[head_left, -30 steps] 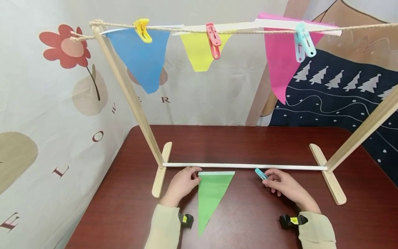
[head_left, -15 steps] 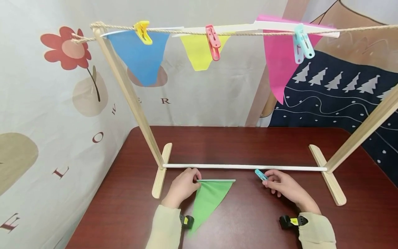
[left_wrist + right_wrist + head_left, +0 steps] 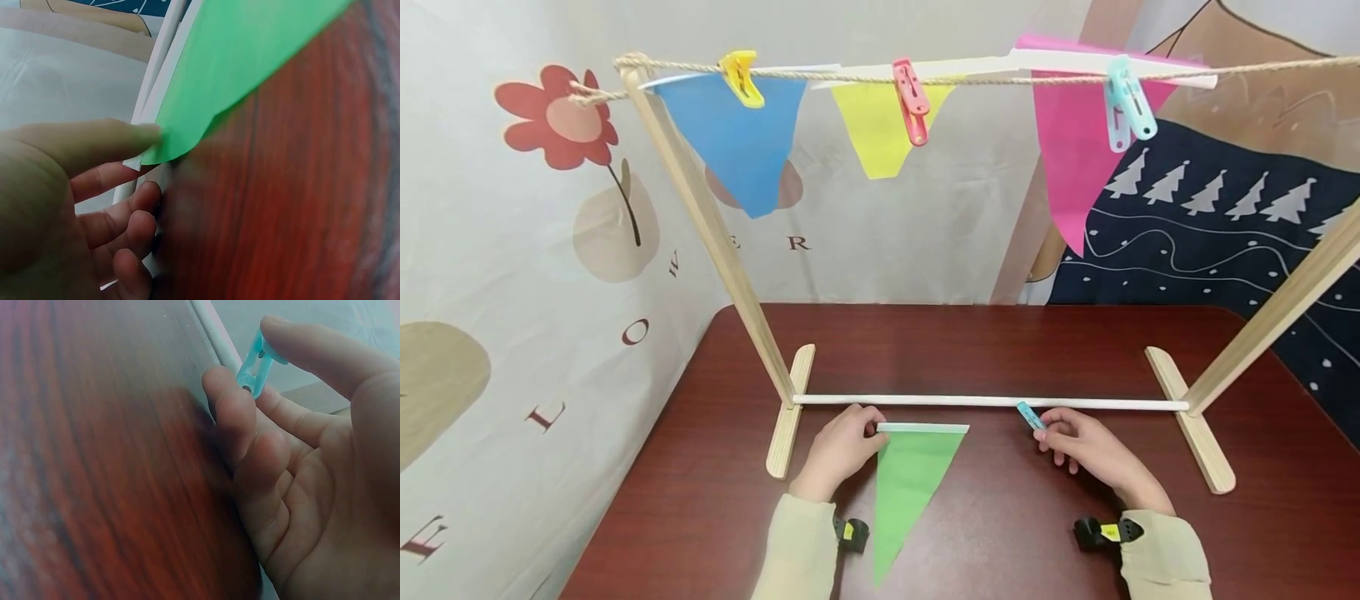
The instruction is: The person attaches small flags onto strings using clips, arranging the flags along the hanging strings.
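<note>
Between thumb and index finger, my left hand (image 3: 841, 448) pinches the upper left corner of a green triangular pennant (image 3: 913, 479) with a white top edge. The left wrist view shows that corner under the thumb, the pennant (image 3: 231, 62) stretching away. My right hand (image 3: 1086, 446) pinches a light blue clothespin (image 3: 1030, 415), its far end pointing up and left. In the right wrist view the clothespin (image 3: 256, 365) sits between thumb and fingers. Above, a blue pennant (image 3: 737, 133), a yellow pennant (image 3: 883, 125) and a pink pennant (image 3: 1067, 158) hang on a rope (image 3: 1000, 80).
A yellow clothespin (image 3: 741, 79), a red clothespin (image 3: 912, 100) and a light blue pair of clothespin legs (image 3: 1129, 104) grip the rope. Wooden posts (image 3: 715, 242) stand at both sides, joined low by a white rod (image 3: 925, 400) above the dark red table (image 3: 985, 350).
The green pennant's top edge tipped toward the camera, then turned flatter again, its tip swinging left and back. The left hand shifted slightly; the clothespin in the right hand turned a little.
</note>
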Demonstrator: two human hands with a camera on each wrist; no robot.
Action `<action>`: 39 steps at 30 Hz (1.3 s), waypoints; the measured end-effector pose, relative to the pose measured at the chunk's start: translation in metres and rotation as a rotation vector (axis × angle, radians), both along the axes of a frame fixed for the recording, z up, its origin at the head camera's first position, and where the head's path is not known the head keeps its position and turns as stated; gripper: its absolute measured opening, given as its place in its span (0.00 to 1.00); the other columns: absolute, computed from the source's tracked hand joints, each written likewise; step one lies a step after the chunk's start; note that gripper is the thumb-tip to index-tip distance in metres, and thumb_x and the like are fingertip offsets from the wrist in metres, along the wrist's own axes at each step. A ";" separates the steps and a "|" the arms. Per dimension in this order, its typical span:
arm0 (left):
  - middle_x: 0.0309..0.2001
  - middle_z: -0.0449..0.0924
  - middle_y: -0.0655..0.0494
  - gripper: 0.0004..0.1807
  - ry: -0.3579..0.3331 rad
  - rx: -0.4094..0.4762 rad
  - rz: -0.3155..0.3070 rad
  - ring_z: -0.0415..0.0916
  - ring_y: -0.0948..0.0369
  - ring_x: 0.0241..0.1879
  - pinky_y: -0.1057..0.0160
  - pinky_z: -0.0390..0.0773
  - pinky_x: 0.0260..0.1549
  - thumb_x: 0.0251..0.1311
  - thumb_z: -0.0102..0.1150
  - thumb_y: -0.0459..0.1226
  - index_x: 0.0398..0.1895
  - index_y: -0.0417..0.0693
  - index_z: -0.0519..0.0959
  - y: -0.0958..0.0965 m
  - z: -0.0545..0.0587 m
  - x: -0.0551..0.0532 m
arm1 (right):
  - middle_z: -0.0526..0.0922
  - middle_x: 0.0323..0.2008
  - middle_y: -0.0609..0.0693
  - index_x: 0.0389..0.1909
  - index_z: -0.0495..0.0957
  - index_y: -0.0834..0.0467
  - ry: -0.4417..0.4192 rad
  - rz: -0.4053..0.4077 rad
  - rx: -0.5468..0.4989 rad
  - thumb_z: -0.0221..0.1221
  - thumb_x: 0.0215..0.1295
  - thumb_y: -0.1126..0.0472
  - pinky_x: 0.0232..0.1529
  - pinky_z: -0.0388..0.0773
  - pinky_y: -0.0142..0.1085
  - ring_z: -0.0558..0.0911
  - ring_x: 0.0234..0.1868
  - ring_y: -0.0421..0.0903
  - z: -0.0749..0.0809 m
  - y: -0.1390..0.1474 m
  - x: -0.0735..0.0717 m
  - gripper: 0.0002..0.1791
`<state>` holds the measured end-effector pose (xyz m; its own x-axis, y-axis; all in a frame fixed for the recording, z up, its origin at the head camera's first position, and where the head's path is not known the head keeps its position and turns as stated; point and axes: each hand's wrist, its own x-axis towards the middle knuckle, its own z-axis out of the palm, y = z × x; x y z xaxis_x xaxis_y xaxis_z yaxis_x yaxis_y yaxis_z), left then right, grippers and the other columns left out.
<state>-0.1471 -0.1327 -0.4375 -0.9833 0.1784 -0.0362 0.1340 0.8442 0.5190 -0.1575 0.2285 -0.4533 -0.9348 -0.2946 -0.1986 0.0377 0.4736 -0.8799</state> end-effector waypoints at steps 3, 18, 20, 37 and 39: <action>0.27 0.66 0.64 0.03 0.007 0.012 -0.001 0.63 0.65 0.25 0.65 0.64 0.24 0.57 0.56 0.45 0.31 0.60 0.78 0.000 0.000 0.001 | 0.79 0.30 0.56 0.49 0.66 0.65 0.004 0.005 -0.005 0.58 0.61 0.50 0.19 0.73 0.36 0.75 0.23 0.44 -0.001 0.001 0.000 0.25; 0.25 0.74 0.67 0.04 -0.021 0.025 -0.001 0.67 0.65 0.25 0.64 0.67 0.27 0.56 0.58 0.43 0.24 0.61 0.78 0.000 0.002 -0.002 | 0.79 0.30 0.56 0.50 0.66 0.65 -0.012 -0.011 -0.004 0.58 0.61 0.50 0.20 0.73 0.36 0.75 0.23 0.44 0.000 0.001 0.001 0.25; 0.25 0.74 0.67 0.05 -0.024 0.030 0.000 0.68 0.65 0.25 0.63 0.67 0.27 0.55 0.57 0.43 0.24 0.60 0.78 0.000 0.003 -0.003 | 0.79 0.30 0.56 0.49 0.66 0.65 -0.013 -0.012 -0.006 0.58 0.61 0.50 0.20 0.73 0.36 0.75 0.23 0.44 0.001 0.001 0.000 0.25; 0.26 0.76 0.68 0.04 0.030 0.048 -0.034 0.69 0.66 0.27 0.64 0.69 0.30 0.58 0.55 0.42 0.30 0.60 0.80 0.001 0.000 -0.005 | 0.81 0.31 0.55 0.49 0.72 0.63 0.006 -0.014 -0.051 0.56 0.62 0.49 0.19 0.73 0.36 0.76 0.24 0.45 -0.003 0.006 -0.001 0.23; 0.26 0.76 0.68 0.04 0.023 0.058 -0.030 0.70 0.66 0.27 0.64 0.69 0.30 0.58 0.55 0.43 0.30 0.60 0.80 0.002 -0.001 -0.005 | 0.80 0.31 0.55 0.49 0.72 0.64 0.019 -0.024 -0.107 0.55 0.64 0.50 0.17 0.72 0.35 0.76 0.24 0.44 -0.004 0.008 0.000 0.22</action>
